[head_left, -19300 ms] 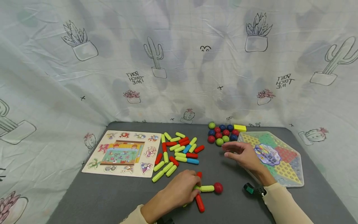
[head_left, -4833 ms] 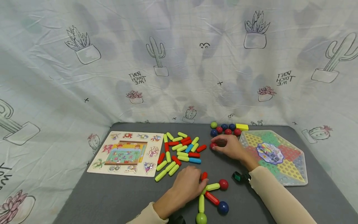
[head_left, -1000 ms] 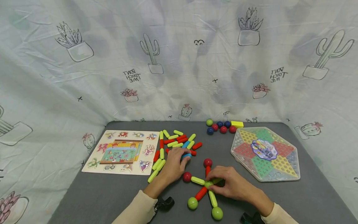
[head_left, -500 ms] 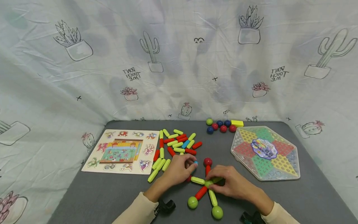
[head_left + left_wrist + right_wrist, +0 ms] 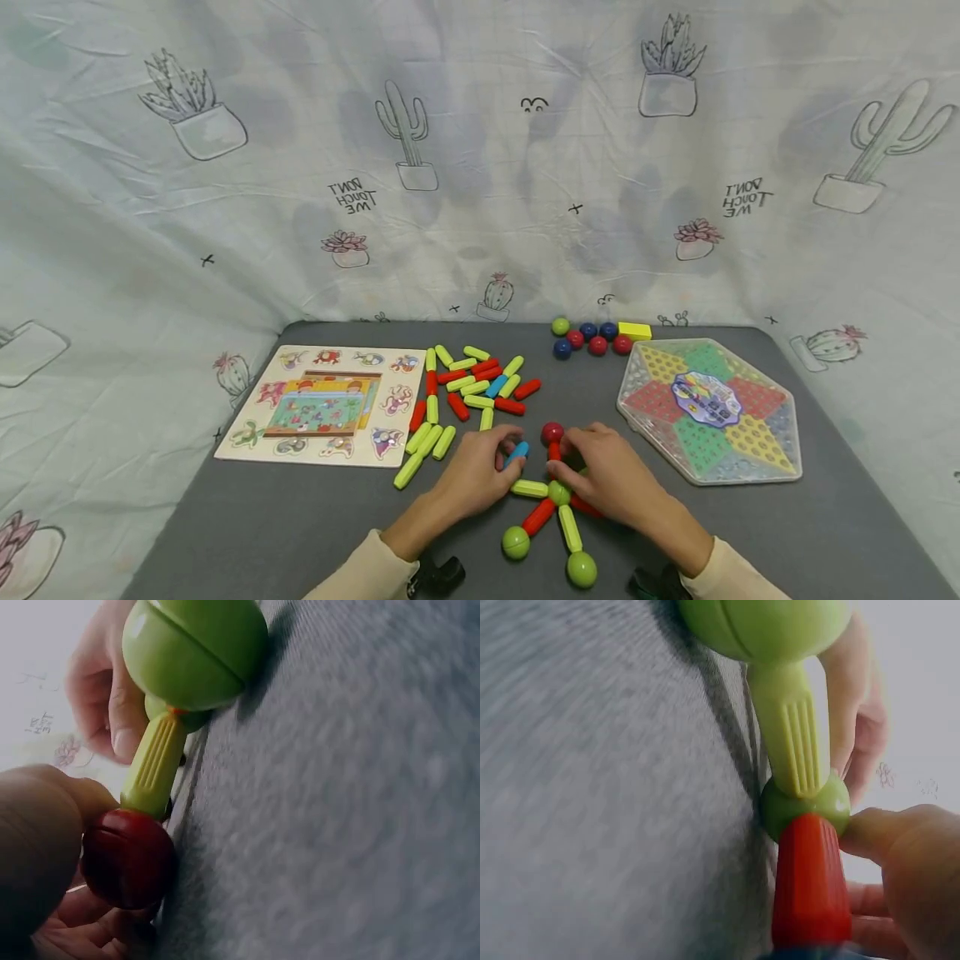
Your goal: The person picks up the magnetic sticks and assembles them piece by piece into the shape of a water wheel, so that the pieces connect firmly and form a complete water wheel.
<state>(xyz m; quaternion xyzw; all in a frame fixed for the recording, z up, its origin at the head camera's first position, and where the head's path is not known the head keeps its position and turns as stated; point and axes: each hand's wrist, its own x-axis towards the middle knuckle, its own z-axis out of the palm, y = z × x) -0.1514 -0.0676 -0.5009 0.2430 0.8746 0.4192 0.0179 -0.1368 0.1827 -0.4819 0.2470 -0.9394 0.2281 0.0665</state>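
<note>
My left hand pinches a blue rod between thumb and fingers, just above a star-shaped build of magnetic rods and balls. At the star's middle is a green hub ball. Its arms include a red rod ending in a red ball and a yellow-green rod ending in a green ball. The left arm's red ball is hidden behind my left hand in the head view. My right hand sits over the star's right side; its thumb appears against the hub, its grip unclear.
Several loose yellow-green, red and blue rods lie left of centre. A wooden picture puzzle board is at the left. Loose balls and a yellow block sit at the back, beside a hexagonal plastic game box.
My left hand picked the blue rod out of the loose pile and carried it right, towards the star. My right hand shifted slightly from the right-hand yellow-green rod towards the upper red rod.
</note>
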